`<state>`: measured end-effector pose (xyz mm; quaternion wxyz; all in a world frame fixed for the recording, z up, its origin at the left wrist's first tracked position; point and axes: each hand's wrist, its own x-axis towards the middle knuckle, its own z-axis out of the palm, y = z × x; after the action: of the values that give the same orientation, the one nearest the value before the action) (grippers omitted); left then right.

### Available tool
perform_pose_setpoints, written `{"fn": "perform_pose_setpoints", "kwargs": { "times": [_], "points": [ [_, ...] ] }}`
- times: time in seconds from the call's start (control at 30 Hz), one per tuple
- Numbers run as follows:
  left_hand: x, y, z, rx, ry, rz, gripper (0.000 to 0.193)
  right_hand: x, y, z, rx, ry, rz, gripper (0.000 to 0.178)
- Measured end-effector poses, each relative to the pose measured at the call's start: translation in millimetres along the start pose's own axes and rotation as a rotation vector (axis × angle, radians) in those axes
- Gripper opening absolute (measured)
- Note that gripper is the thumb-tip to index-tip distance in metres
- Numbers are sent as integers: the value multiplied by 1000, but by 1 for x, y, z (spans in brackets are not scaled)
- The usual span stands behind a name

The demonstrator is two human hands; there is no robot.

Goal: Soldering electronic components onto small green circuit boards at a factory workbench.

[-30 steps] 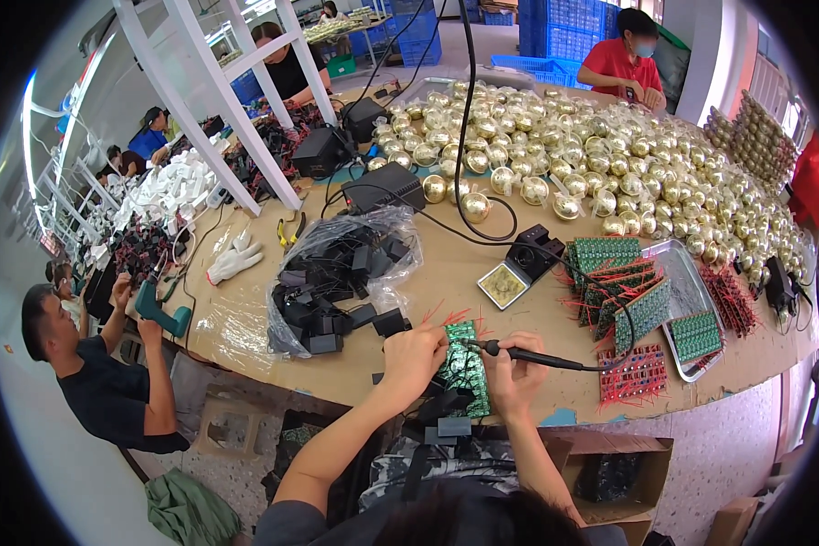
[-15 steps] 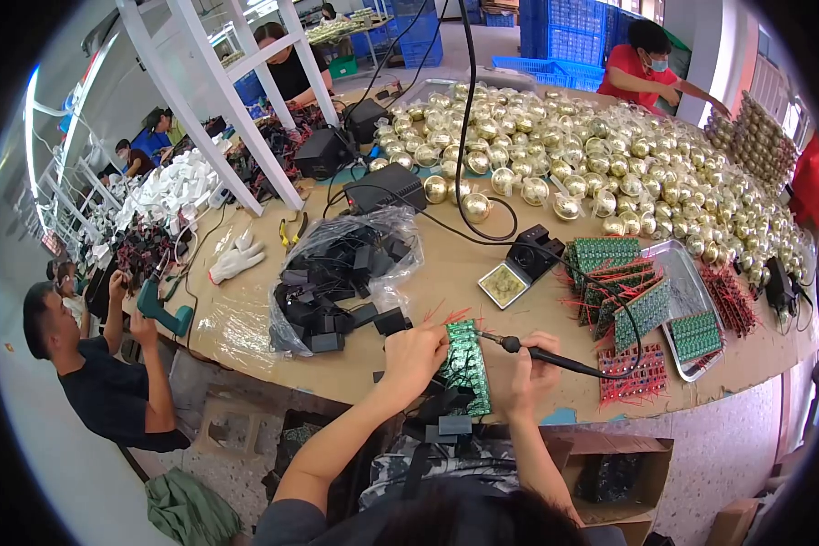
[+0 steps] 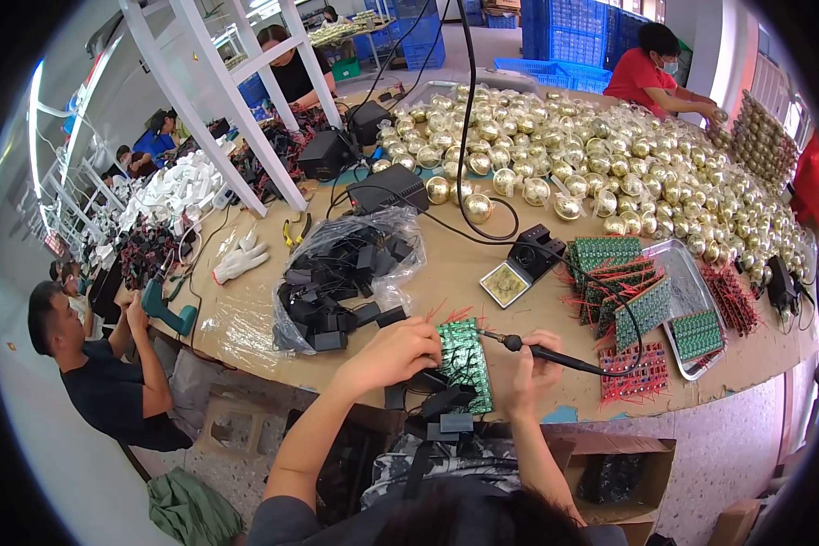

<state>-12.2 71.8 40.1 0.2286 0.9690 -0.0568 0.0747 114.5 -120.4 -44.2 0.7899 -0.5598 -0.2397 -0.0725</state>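
Observation:
A green circuit board panel [image 3: 465, 362] lies near the table's front edge, with short red wires along its far side. My left hand [image 3: 399, 353] is at the panel's left edge, fingers bent and pressed together; what is between them is hidden. In my right hand [image 3: 531, 378] is a soldering iron [image 3: 555, 356], its tip pointing left at the panel's upper right corner. Small black boxes [image 3: 452, 399] with thin black wires rest against the near left side of the panel and hang toward my lap.
A clear bag of black boxes [image 3: 341, 282] lies left. Ahead stands a soldering stand [image 3: 530, 255]; its cable loops overhead. At right are stacked boards [image 3: 642, 314] and a metal tray [image 3: 681, 273]. Gold balls [image 3: 555, 136] cover the far table. A co-worker [image 3: 100, 364] sits left.
My left hand has shifted left and slightly down from the panel's upper edge, uncovering more of it. My right hand holds the iron in nearly the same place.

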Motion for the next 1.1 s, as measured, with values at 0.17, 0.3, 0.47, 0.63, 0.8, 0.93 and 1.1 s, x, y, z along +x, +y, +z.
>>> {"fn": "perform_pose_setpoints", "kwargs": {
  "times": [0.17,0.3,0.47,0.63,0.8,0.93,1.1],
  "points": [
    [7,6,-1,-110,-36,-102,9,-1,4,-1,7,17,4,13],
    [10,12,11,-197,104,-301,11,0,0,0,2,25,8,13],
    [8,11,22,-107,97,-315,13,0,2,0,36,17,-3,14],
    [6,14,26,-97,143,-361,19,1,0,1,29,1,3,15],
    [17,28,30,46,204,-422,21,1,2,0,18,-3,0,16],
    [13,18,41,61,228,-345,17,0,1,1,30,-7,10,16],
    [12,16,44,7,263,-363,12,1,2,1,32,-10,-1,16]
  ]
}}
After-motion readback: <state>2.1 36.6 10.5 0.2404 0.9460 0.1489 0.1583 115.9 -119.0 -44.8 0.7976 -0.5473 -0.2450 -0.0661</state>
